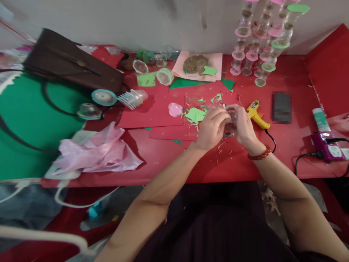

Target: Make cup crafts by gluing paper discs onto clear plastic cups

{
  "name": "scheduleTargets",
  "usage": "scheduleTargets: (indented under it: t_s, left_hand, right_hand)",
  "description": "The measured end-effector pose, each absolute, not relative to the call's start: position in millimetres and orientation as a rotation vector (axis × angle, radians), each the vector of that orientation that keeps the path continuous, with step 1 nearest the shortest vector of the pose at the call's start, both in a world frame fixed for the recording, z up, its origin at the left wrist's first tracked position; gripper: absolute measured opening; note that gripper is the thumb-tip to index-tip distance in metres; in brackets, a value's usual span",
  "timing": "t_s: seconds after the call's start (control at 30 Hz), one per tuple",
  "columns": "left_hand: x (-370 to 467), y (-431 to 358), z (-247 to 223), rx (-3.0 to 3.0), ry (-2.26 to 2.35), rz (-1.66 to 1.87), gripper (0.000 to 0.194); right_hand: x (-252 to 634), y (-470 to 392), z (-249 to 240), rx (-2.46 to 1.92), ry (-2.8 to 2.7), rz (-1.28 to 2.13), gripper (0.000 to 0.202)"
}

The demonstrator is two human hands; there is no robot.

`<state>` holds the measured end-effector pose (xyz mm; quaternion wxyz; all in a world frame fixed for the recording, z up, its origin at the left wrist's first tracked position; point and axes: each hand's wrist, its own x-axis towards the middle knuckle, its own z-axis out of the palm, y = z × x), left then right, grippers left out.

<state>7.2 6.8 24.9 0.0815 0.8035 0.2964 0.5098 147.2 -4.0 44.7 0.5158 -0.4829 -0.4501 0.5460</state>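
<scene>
Both of my hands meet above the red table (163, 156), around a small clear plastic cup (231, 127). My left hand (214, 125) has its fingers bent against the cup's upper left side. My right hand (242, 123), with a red bead bracelet (259, 153) at the wrist, curls round the right side. Part of the cup is hidden by the fingers. Green paper scraps (195, 114) and a pink oval piece (175, 109) lie left of my hands. A yellow glue gun (257, 115) rests just to their right.
Stacked clear cups with pink and green discs (252, 54) stand at the back right. A brown bag (73, 63), nested cups (133, 99) and a pink plastic bag (98, 153) are on the left. A purple power block (327, 145) with cords sits far right.
</scene>
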Motion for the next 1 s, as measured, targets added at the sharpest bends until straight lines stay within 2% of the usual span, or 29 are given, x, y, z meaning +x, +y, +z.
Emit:
scheduleTargets:
  t_s: [0.2,0.5,0.83,1.0]
  left_hand:
    - [2.9,11.7,28.2,2.318,0.792,1.468,0.007]
    - [5.0,8.7,27.3,2.262,0.809,1.454,0.018]
    - [0.2,15.7,29.2,2.241,0.826,1.35,0.023]
    - [-3.5,11.6,35.1,2.309,0.791,1.388,0.012]
  right_hand:
    - [145.1,-1.1,41.4,-1.188,-1.011,1.328,0.058]
    - [146.8,-3.2,39.8,-1.214,-1.185,1.121,0.045]
    - [148.3,0.0,41.6,-1.209,-1.031,1.395,0.044]
    - [148.3,0.4,44.8,-1.235,-0.97,1.385,0.043]
